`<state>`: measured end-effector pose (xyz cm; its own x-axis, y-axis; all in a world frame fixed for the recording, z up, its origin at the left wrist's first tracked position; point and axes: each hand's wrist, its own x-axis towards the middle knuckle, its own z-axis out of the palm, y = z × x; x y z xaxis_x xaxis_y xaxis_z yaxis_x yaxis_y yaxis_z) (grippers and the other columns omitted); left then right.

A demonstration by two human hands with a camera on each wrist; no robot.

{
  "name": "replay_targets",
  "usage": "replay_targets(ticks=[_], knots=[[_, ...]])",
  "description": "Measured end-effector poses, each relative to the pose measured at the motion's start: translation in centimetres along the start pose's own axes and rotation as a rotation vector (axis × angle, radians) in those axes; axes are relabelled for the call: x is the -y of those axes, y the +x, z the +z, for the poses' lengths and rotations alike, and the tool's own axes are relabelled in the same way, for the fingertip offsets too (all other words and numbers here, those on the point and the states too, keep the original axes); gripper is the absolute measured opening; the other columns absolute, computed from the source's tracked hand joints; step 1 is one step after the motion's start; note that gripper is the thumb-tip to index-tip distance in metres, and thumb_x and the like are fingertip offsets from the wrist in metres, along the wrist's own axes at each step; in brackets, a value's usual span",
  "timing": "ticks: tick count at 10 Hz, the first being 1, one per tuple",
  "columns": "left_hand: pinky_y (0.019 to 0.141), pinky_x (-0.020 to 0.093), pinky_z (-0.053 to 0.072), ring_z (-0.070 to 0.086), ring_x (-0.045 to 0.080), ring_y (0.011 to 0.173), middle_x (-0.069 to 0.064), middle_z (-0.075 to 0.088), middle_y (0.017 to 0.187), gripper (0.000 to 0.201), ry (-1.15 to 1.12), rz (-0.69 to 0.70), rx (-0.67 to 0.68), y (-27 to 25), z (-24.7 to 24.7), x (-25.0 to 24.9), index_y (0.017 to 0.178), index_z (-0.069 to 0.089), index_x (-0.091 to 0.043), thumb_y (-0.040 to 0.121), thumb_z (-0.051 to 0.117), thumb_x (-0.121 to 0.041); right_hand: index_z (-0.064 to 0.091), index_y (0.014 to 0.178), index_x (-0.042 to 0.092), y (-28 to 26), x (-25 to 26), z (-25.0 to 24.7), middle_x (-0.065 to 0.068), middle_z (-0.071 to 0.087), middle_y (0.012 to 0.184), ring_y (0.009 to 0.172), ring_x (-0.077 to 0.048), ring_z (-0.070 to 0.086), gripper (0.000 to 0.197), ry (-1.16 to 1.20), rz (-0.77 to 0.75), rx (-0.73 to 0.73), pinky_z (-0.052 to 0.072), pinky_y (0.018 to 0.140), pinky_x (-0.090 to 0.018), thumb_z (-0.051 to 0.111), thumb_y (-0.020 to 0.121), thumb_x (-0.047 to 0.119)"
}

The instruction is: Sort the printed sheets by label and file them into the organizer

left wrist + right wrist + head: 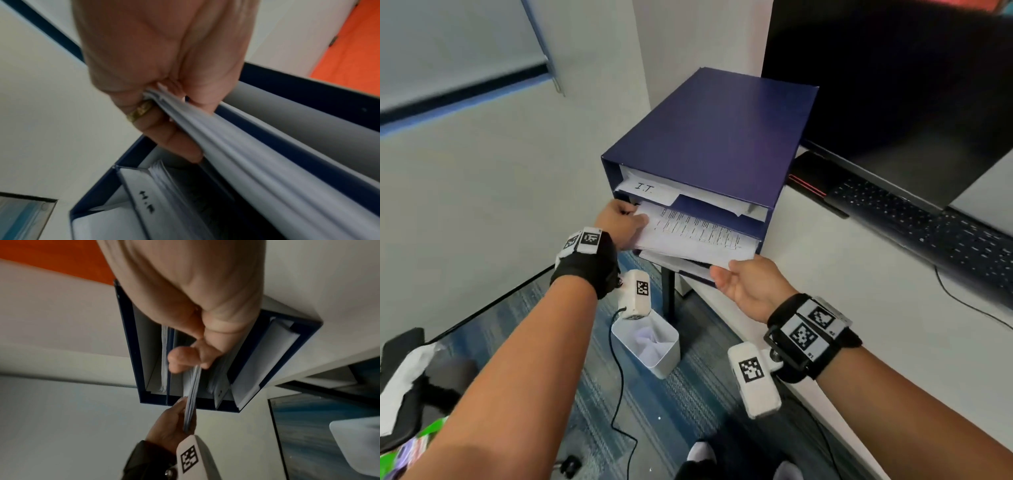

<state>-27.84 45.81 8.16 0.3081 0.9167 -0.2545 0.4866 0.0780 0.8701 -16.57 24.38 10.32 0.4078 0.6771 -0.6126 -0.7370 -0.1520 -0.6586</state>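
A dark blue paper organizer [715, 137] with stacked shelves stands on the corner of a white desk [859, 308]. A stack of printed sheets [698, 236] sticks out of its middle shelf. My left hand [625, 222] grips the stack's left corner, thumb on top; the left wrist view shows the sheets [246, 154] pinched between thumb and fingers. My right hand [746, 282] holds the stack's near right corner, fingers beneath it and thumb above, as the right wrist view shows the paper edge [193, 399]. The upper shelf holds papers and a tab marked "I.T." [645, 188].
A dark monitor [893, 85] and black keyboard [928, 233] sit on the desk to the right. On the blue carpet below stands a white waste bin [647, 342] with crumpled paper. A black cable [619, 394] trails over the floor. A chair [407, 377] is at lower left.
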Motion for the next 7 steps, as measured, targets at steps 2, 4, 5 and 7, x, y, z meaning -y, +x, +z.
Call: replay_targets(ticks=[2,4,5,7], knots=[[0.047,0.019,0.053,0.063,0.017,0.060,0.008,0.061,0.084,0.020,-0.229,-0.060,-0.031,0.4,0.3,-0.1,0.077,0.050,-0.015,0.084,0.067,-0.008,0.016,0.147,-0.001,1.9,-0.2,2.6,-0.018,0.062,0.089,0.076,-0.022,0.065,0.052,0.293,-0.125,0.009,0.056,0.084,-0.034,0.025,0.096,-0.011],[0.062,0.022,0.058,0.063,0.011,0.052,0.007,0.063,0.069,0.014,-0.445,-0.063,-0.177,-0.3,2.2,0.6,0.086,0.053,-0.009,0.084,0.066,-0.004,-0.002,0.152,0.013,3.2,0.4,3.8,0.008,-0.005,0.160,0.126,-0.020,0.041,0.064,-0.981,-0.226,-0.275,0.039,0.094,-0.027,0.031,0.098,0.016],[0.063,0.020,0.058,0.064,0.013,0.059,0.006,0.063,0.071,0.013,-0.509,-0.032,-0.195,-0.6,2.6,0.5,0.084,0.053,-0.009,0.086,0.063,0.000,0.011,0.151,0.021,4.8,0.5,3.6,0.008,0.000,0.159,0.137,-0.019,0.031,0.063,-1.260,-0.386,-0.189,0.034,0.105,-0.033,0.041,0.096,0.023],[0.070,0.025,0.056,0.061,0.012,0.065,0.007,0.062,0.081,0.003,-0.482,0.074,-0.200,-1.1,3.0,1.9,0.091,0.054,-0.009,0.091,0.053,-0.006,0.036,0.138,-0.006,4.1,-0.4,2.8,-0.021,0.039,0.146,0.134,-0.037,0.041,0.040,0.020,-0.155,0.049,0.039,0.108,-0.047,0.038,0.099,0.001]])
